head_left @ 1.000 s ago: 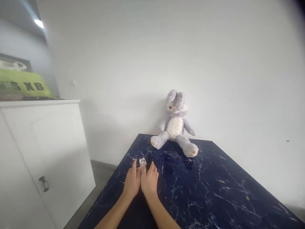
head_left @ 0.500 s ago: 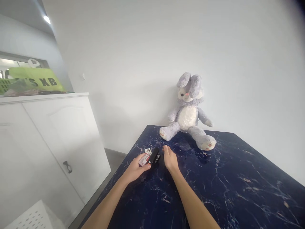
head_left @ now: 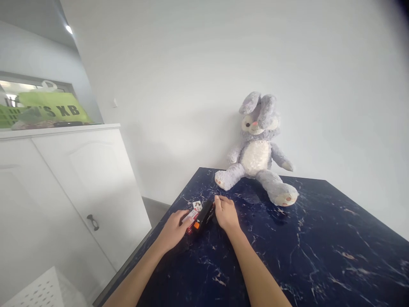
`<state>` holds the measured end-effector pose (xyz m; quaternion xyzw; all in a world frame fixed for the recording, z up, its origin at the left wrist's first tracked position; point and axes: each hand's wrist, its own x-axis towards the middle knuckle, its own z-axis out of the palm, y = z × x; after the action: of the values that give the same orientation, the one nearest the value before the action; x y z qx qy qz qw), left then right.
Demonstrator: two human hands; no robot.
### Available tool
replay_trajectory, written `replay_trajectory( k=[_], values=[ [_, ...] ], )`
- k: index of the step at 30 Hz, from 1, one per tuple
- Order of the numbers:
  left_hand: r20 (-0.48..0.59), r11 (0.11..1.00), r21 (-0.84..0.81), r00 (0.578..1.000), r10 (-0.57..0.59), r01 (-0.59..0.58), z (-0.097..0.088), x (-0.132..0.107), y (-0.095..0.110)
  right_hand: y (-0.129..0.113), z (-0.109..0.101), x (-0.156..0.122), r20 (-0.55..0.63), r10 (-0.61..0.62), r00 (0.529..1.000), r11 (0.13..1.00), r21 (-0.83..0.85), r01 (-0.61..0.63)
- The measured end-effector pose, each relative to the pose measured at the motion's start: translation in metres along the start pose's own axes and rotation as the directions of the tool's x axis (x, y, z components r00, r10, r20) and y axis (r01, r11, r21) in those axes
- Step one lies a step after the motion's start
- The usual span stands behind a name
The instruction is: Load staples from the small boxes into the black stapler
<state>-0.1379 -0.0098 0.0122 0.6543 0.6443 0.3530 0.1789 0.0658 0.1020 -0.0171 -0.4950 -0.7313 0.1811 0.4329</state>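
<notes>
Largest before me is the pale wall, and in front of it my table, dark blue with white marbled veins. To my left stands a white cabinet with a dark metal handle on its door. The grey plush rabbit sits upright at the table's far edge, legs spread towards me, one ear drooping over its face. A yellow-green bag with dark lettering lies on the cabinet top, and a white perforated container shows at the lower left. My left hand is bent around the near left side of a small box, thumb and fingers at it; I cannot tell whether it is gripped or merely steadied. My right hand has its fingers curled in beside the far end of a black stapler-like tool; whether they grasp it I cannot tell. That tool slants between my hands, its orange end towards me. Along its left side is the small red-and-white box, and just beyond that a white printed patch with dark shapes, perhaps part of the same box.
</notes>
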Motion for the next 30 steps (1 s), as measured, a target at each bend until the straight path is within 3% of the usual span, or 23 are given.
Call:
replay_trajectory(
  k=[3,7,14,17,20,24,27,30],
  values=[
    [0.009,0.991,0.117,0.998,0.058,-0.059,-0.004,-0.002,0.009,-0.003,-0.002,-0.007,0.002,-0.043,0.999,0.998,-0.045,0.043],
    [-0.031,0.989,0.142,0.998,0.054,-0.049,-0.004,-0.004,0.014,-0.004,-0.003,-0.012,0.011,-0.079,0.997,0.996,-0.043,0.079],
    [-0.147,0.999,-0.001,0.988,0.035,-0.036,0.009,-0.005,0.006,-0.001,-0.004,-0.008,0.031,-0.116,0.993,0.99,0.084,0.113],
    [-0.22,0.995,-0.09,0.975,0.033,-0.054,0.014,-0.004,0.003,-0.001,-0.006,-0.009,0.023,-0.107,0.994,0.975,0.199,0.1],
    [-0.314,0.983,-0.185,0.949,-0.04,-0.019,0.015,-0.001,-0.003,-0.001,-0.009,-0.011,-0.028,-0.051,0.998,0.934,0.352,0.058],
    [-0.376,0.98,-0.186,0.917,-0.136,0.069,0.003,0.007,-0.021,0.011,-0.011,-0.005,-0.119,0.158,0.98,0.8,0.597,-0.057],
    [-0.367,0.991,-0.089,0.922,-0.123,0.097,-0.006,0.012,-0.033,0.027,-0.014,0.002,-0.13,0.352,0.927,0.623,0.772,-0.128],
    [-0.354,0.996,0.021,0.932,-0.074,0.086,-0.006,0.012,-0.035,0.039,-0.017,0.007,-0.095,0.465,0.88,0.457,0.877,-0.146]
  ],
)
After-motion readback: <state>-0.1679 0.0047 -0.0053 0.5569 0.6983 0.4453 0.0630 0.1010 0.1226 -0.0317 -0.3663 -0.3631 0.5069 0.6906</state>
